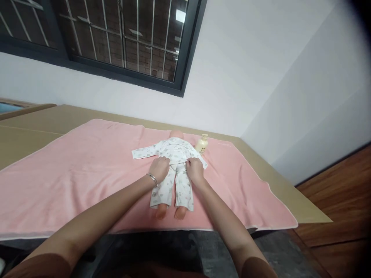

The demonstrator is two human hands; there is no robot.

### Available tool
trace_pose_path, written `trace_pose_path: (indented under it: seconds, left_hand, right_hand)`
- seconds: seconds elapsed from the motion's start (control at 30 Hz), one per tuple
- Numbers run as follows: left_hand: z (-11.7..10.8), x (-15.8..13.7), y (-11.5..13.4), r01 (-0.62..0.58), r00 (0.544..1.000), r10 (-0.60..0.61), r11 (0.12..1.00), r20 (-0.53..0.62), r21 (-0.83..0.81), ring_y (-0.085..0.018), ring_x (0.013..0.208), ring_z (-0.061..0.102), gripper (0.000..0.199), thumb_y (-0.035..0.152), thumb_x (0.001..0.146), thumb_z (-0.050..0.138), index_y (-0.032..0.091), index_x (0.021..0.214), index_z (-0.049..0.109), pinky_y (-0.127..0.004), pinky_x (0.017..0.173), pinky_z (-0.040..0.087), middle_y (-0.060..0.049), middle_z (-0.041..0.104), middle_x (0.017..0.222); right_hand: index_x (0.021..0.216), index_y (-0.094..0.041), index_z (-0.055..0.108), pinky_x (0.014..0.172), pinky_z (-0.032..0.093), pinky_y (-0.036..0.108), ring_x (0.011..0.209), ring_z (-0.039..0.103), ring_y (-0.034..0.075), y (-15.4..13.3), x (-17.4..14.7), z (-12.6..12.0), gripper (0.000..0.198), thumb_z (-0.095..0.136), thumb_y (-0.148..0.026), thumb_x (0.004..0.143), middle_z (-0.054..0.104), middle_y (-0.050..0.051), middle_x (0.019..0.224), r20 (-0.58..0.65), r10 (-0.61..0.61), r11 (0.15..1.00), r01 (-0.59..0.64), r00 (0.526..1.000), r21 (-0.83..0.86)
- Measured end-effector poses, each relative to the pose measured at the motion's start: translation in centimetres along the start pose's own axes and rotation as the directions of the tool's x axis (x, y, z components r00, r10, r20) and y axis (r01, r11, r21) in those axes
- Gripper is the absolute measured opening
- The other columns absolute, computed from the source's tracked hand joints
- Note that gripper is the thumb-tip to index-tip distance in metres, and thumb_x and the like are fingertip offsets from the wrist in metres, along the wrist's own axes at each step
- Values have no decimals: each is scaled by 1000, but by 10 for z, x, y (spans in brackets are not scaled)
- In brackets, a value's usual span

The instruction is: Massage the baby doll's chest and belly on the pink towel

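Note:
A baby doll (176, 134) lies on a pink blanket (95, 166), its feet toward me. It wears a white printed top (176, 148) and matching trousers (183, 189); one sleeve stretches out to the left. My left hand (160, 170), with a silver bracelet (152, 179) at the wrist, is closed at the left side of the top's hem and the waist. At the right side of the hem, my right hand (195, 169) pinches the top's edge. Both hands partly cover the doll's hips.
A pale yellow pump bottle (202, 144) stands on the blanket just right of the doll's shoulder. The tan table (75, 112) meets a white wall (232, 69) with a dark-framed barred window (121, 65). Wooden panelling (342, 193) rises at the right.

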State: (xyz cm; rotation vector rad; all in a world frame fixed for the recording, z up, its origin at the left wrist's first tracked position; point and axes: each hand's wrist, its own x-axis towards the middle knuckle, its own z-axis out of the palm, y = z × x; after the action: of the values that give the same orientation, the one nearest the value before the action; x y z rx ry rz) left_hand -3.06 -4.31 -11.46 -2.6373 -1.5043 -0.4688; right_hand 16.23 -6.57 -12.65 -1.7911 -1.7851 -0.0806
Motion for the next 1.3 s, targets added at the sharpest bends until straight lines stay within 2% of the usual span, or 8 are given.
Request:
trace_pose_path:
  seconds: [0.2, 0.37, 0.53, 0.67, 0.9, 1.03, 1.2, 1.3]
  left_hand:
    - [-15, -20, -17, -159, 986, 157, 987, -57, -34, -26, 92, 58, 22, 18, 95, 41, 15, 85, 60, -38, 79, 42, -11, 65, 92]
    - [-13, -42, -20, -254, 967, 253, 967, 40, 26, -27, 85, 59, 19, 11, 90, 42, 15, 85, 60, -39, 74, 40, -11, 64, 89]
    - [-7, -47, -12, -228, 972, 225, 972, 63, 60, -28, 84, 60, 18, 9, 87, 42, 13, 91, 60, -39, 73, 40, -13, 64, 88]
    - [-12, -46, -6, -205, 976, 195, 974, 99, 93, -29, 87, 61, 22, 9, 87, 39, 12, 95, 59, -40, 73, 41, -14, 64, 90]
    - [-33, -40, -6, -98, 966, 95, 995, 241, 0, -26, 86, 65, 23, 20, 91, 38, 17, 93, 61, -35, 71, 44, -12, 68, 95]
    - [-45, -22, -6, -15, 932, 27, 999, 361, -37, -26, 86, 67, 26, 23, 88, 39, 18, 87, 64, -34, 71, 46, -12, 71, 93]
    - [-58, 2, 1, -46, 876, 69, 997, 477, -60, -35, 87, 69, 33, 36, 86, 41, 17, 86, 69, -43, 71, 49, -18, 72, 91]
    - [-67, 17, 11, -58, 876, 122, 987, 466, -149, -34, 85, 68, 32, 36, 84, 43, 18, 78, 68, -43, 71, 49, -15, 73, 89]
  right_hand:
    - [93, -18, 66, 85, 39, 29, 93, 56, 20, -7, -38, -22, 20, 45, -19, 95, 66, 6, 92, 49, -125, 992, 125, 991, -2]
    - [95, -18, 65, 86, 38, 29, 95, 55, 20, -5, -61, -19, 18, 48, -16, 93, 66, 5, 95, 114, -158, 985, 166, 981, -57]
    - [96, -18, 65, 83, 36, 29, 95, 54, 21, -8, -65, -14, 19, 45, -17, 95, 64, 6, 95, 149, -130, 979, 151, 980, -140]
    - [98, -18, 64, 79, 35, 30, 92, 55, 21, -16, -66, -15, 23, 41, -16, 97, 64, 8, 96, 188, -92, 972, 130, 978, -198]
    - [95, -15, 64, 77, 37, 31, 88, 59, 21, -27, -65, -27, 20, 45, -14, 92, 66, 10, 96, 288, -98, 962, 164, 953, -217]
    - [91, -15, 66, 81, 39, 34, 87, 63, 23, -30, -58, -38, 21, 45, -17, 90, 68, 10, 92, 331, -136, 954, 214, 934, -209]
    - [95, -14, 68, 92, 42, 43, 92, 66, 28, -38, -43, -43, 26, 44, -24, 91, 70, 14, 94, 519, -159, 944, 283, 840, -170]
    - [99, -15, 70, 95, 42, 46, 92, 67, 29, -43, -29, -50, 29, 45, -28, 91, 71, 15, 97, 619, -136, 936, 305, 774, -176]
